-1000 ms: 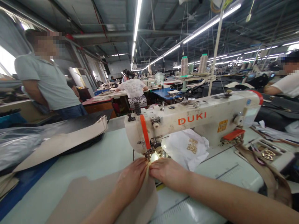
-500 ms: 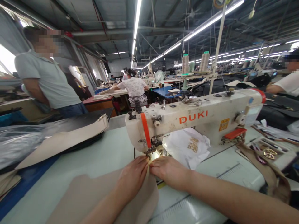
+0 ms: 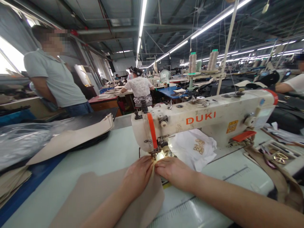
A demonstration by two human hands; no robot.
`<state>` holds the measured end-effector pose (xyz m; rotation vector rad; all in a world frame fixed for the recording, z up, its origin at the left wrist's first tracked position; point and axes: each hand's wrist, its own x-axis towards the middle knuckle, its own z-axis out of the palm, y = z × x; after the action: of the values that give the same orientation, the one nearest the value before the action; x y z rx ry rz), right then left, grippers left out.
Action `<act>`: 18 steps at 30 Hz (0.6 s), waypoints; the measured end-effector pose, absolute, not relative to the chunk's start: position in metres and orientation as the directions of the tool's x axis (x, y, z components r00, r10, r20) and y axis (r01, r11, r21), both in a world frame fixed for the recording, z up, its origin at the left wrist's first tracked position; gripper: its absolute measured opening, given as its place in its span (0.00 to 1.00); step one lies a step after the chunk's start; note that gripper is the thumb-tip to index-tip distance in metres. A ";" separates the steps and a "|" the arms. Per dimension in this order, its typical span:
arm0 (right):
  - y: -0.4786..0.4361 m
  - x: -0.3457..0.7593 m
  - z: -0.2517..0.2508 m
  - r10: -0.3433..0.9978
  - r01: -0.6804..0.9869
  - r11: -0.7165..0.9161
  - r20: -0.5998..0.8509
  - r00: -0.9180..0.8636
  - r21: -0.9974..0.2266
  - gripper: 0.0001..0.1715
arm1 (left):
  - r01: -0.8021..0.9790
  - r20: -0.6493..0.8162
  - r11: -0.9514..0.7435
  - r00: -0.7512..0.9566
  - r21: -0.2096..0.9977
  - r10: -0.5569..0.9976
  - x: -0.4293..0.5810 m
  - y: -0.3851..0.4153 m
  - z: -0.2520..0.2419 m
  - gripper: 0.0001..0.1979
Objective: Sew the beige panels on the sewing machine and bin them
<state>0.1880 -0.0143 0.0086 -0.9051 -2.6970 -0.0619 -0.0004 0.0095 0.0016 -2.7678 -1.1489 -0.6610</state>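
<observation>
A large beige fabric panel [image 3: 104, 193] lies on the pale green sewing table under the needle area of a DUKI sewing machine [image 3: 199, 118]. My left hand [image 3: 140, 171] rests on the panel just left of the presser foot [image 3: 155, 155], its fingers bent and pressed together on the material. My right hand [image 3: 173, 171] is on the other side, fingers closed at the panel's edge close to the foot. Both sets of fingertips nearly meet below the needle, where a small lamp shines. The needle tip itself is hard to make out.
Gold metal fittings [image 3: 199, 146] lie on white paper [image 3: 182, 145] behind the needle. A parts tray [image 3: 285, 155] and brown strap [image 3: 273, 177] are at right. Stacked beige and black pieces [image 3: 71, 139] and plastic wrap lie left. A person [image 3: 57, 79] stands beyond; others sit farther back.
The whole view has shifted slightly, so the machine and table appear a little farther right. Both hands keep nearly the same place beside the presser foot, on the fabric panel.
</observation>
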 end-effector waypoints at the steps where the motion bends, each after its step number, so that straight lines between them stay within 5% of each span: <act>1: -0.014 0.188 0.009 0.585 0.597 0.801 0.287 -0.758 -0.056 0.08 | 0.691 0.414 -0.715 0.624 0.105 0.663 0.000 0.010 0.002 0.15; 7: -0.015 0.188 0.010 0.573 0.590 0.807 0.278 -0.771 -0.024 0.07 | 0.717 0.403 -0.681 0.586 0.146 0.703 0.001 0.006 0.003 0.14; 18: -0.041 0.174 -0.003 0.303 0.370 0.925 0.421 -0.855 0.085 0.12 | 0.797 0.330 -0.570 0.492 0.201 0.806 -0.020 -0.064 0.010 0.14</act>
<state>0.1742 -0.0414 -0.0030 -0.4886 -2.6759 -0.2279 -0.0199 -0.0637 0.0101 -2.7327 -1.4674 -0.6224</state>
